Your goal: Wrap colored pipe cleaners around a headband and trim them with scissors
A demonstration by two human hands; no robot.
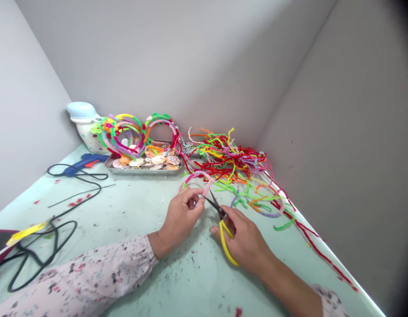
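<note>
Centre frame, the left hand (183, 215) pinches a fuzzy, curved band (208, 185), bright pink with a paler end and a green patch; the right hand (245, 235) curls around yellow-handled, dark-bladed scissors (221, 212), blades parted beside it.

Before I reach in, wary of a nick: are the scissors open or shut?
Open: the scissors, held in the right hand, show two dark blades spread apart at the tips.

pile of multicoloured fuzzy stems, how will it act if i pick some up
The pile of multicoloured fuzzy stems probably feels light, its strands being thin. Some ends stick up unsupported, suggesting bendy rather than floppy. Crossing strands may snag and drag neighbours along.
</note>
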